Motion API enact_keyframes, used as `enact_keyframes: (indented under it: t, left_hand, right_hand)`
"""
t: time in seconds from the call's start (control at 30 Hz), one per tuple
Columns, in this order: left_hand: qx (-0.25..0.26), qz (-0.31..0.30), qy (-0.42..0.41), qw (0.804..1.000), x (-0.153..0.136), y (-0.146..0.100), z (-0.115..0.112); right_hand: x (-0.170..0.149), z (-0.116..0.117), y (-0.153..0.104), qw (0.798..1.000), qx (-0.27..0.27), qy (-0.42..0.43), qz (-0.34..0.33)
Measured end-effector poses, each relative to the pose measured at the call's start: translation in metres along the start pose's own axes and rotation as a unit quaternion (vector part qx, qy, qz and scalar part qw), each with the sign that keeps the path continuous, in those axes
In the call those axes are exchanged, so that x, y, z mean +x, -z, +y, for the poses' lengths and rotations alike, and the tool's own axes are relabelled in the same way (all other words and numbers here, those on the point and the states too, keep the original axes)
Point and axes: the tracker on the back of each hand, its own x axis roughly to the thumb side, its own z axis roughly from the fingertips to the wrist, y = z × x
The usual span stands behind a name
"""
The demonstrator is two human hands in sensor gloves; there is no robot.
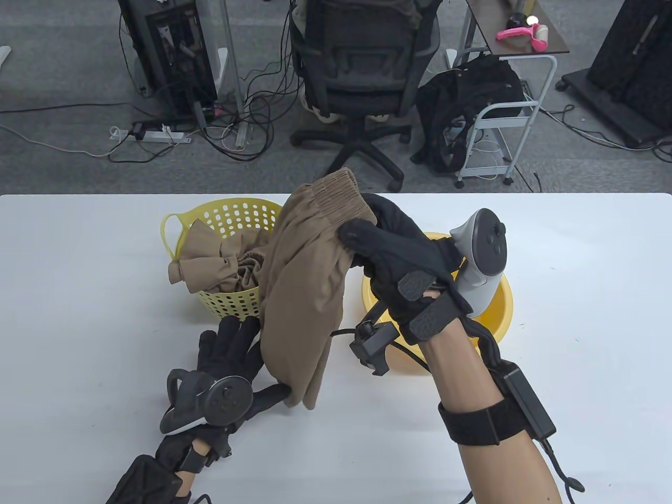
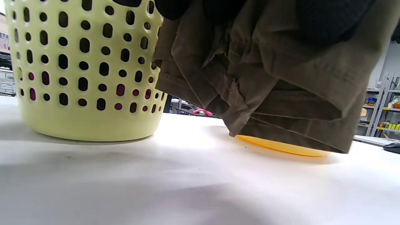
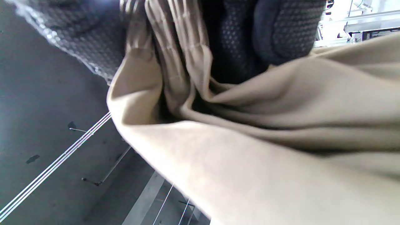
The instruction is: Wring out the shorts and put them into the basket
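Table view: white table (image 1: 79, 325) carries a yellow perforated basket (image 1: 231, 215) with tan cloth (image 1: 210, 265) already inside, and a yellow basin (image 1: 496, 310) to its right. Tan shorts (image 1: 304, 294) hang in the air between the two. Right hand (image 1: 399, 257) grips the elastic waistband up top. Left hand (image 1: 231, 362) holds the lower hem, thumb under, fingers spread behind the fabric.

Two tan shorts (image 1: 302, 294) (image 1: 210, 265), one yellow basket (image 1: 231, 215), one orange basin (image 1: 496, 310), two gloved hands (image 1: 399, 262) (image 1: 231, 362).
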Motion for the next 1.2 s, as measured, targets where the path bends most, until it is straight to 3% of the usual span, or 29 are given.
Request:
enact_keyframes:
  t: [0.4, 0.67, 0.93, 1.2]
  left_hand:
    - [0.005, -0.006, -0.017, 1.000, 0.003, 0.001, -0.002]
    - [0.010, -0.010, -0.115, 0.993, 0.009, 0.010, -0.006]
    - [0.012, -0.009, -0.190, 0.982, 0.014, 0.025, -0.009]
    - [-0.035, -0.016, -0.262, 0.964, 0.009, 0.035, -0.021]
  right_hand:
    - [-0.004, -0.015, -0.004, 1.000, -0.015, -0.015, 0.006]
    - [-0.004, -0.023, -0.006, 1.000, -0.016, 0.004, 0.007]
    - [-0.006, -0.012, -0.007, 1.000, 0.004, 0.026, 0.011]
    - [-0.015, 0.013, -0.001, 0.998, 0.033, 0.058, 0.014]
